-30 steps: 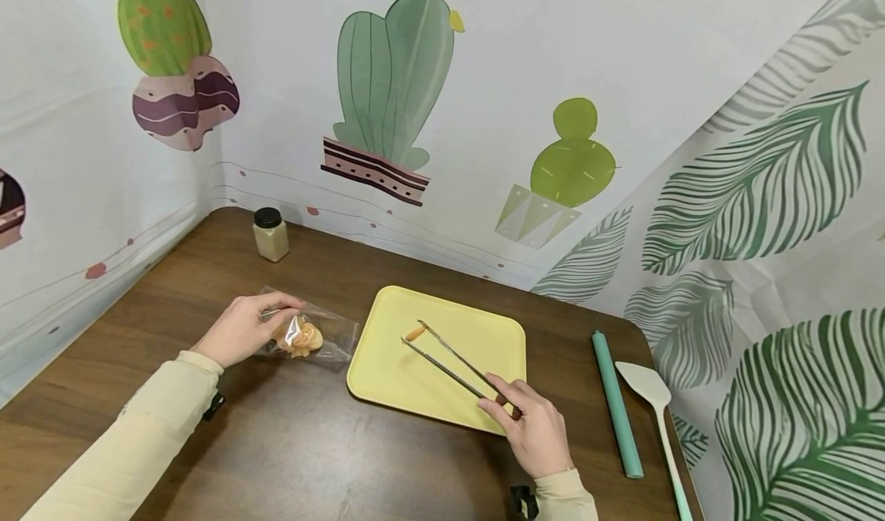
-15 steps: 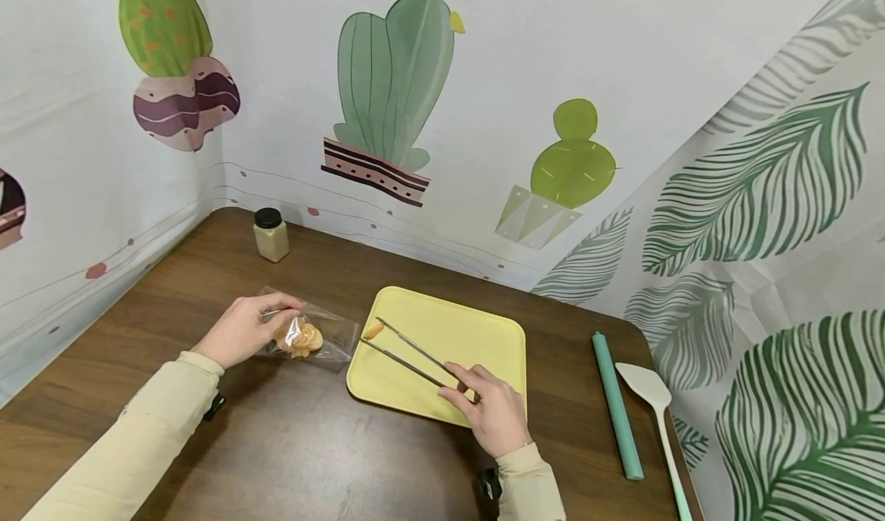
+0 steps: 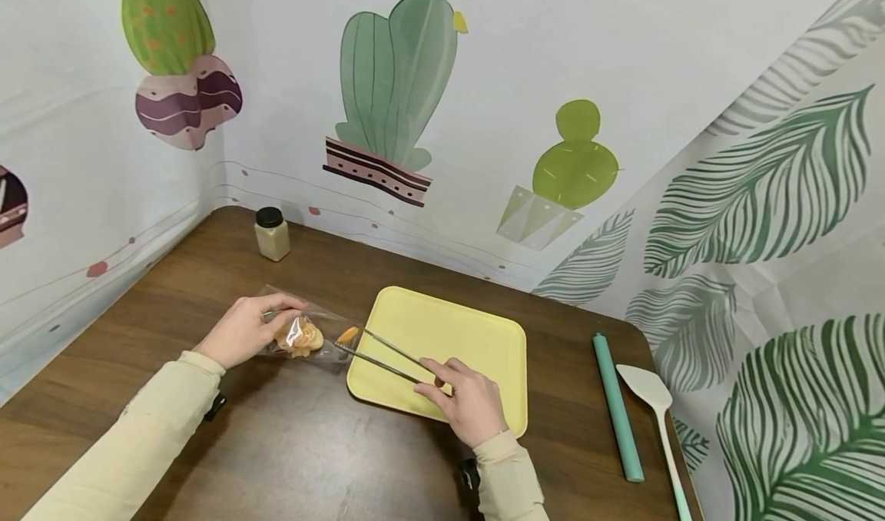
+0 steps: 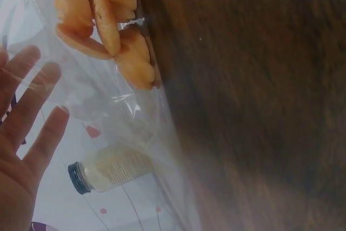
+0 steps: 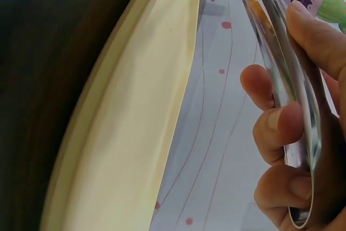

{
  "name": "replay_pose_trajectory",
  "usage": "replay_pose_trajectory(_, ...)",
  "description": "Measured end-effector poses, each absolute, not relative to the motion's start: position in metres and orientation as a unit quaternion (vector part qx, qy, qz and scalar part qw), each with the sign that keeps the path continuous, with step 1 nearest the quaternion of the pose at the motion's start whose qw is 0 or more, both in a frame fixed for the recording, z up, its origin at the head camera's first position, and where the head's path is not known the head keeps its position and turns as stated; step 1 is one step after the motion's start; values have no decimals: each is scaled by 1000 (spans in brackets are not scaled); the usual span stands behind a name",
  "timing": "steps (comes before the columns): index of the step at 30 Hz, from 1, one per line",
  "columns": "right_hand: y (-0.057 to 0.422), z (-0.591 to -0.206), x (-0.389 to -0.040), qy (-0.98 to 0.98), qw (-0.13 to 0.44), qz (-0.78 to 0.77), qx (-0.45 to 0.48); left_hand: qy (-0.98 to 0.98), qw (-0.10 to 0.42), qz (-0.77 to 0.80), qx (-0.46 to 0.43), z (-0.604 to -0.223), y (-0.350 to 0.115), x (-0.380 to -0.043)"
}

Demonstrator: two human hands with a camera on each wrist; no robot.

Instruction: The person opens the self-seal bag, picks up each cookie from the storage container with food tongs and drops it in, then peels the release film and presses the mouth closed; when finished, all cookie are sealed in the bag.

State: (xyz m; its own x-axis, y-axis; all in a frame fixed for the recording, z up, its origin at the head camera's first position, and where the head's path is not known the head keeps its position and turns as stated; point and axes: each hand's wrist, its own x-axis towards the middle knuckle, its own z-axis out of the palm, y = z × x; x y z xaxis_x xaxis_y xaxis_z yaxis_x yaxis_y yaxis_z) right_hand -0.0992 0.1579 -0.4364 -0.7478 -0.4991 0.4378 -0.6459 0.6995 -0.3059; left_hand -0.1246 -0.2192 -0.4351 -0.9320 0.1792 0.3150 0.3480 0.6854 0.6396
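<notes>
At the left, my left hand [image 3: 238, 333] pinches the upper edge of a clear plastic bag [image 3: 326, 320]. Several pale orange, shell-like snack pieces [image 4: 105, 20] lie inside it. My right hand [image 3: 470, 402] grips metal tongs [image 3: 387, 366] with thumb and fingers wrapped round their arms, as the right wrist view shows. Between the tong tips is one orange piece [image 3: 348, 336], just past the tray's left edge, overlapping the open right end of the bag in the head view. Below the tongs lies a yellow tray [image 3: 456, 336].
A square jar [image 3: 273, 238] with a black lid stands at the back left. On the right lie a green rolling pin [image 3: 618, 409] and a white spatula [image 3: 647, 386] with a pale green handle end. Patterned cloth walls rise behind and beside the wooden table [image 3: 290, 444].
My right hand has moved left, carrying the tongs and the orange piece from over the tray's middle to the bag's right end. The left hand and bag have stayed put.
</notes>
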Motion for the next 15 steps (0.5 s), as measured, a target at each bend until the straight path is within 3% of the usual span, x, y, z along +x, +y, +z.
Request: replay_pose_trajectory(15,136,-427,-108,-918,129,189,323,-911,114,-367,-148,-436,-218,-124)
